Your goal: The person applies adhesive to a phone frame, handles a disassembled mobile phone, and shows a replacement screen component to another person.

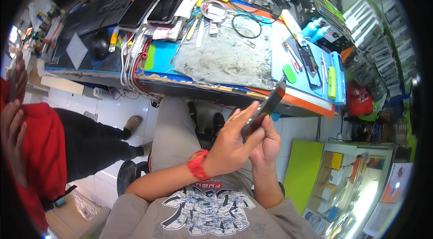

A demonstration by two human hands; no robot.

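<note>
A dark smartphone (272, 98) is held up tilted in front of me, just off the bench's near edge. My left hand (229, 142), with a red watch (197, 165) on its wrist, is closed around the phone's left edge and lower end. On the other side, my right hand (266, 144) grips the lower part, its thumb pressed near the dark face. Fingers partly cover the phone's lower half. Beyond it on the bench lie a green plastic piece (289, 74) and a black phone frame (310, 65).
The grey stained work mat (230, 58) covers the bench's middle. Two black phones (169, 5) lie at the back left, beside cables (131, 65) hanging over the edge. Blue bottles (312, 29) stand back right. At left, a person in a red top (40, 149) holds something dark.
</note>
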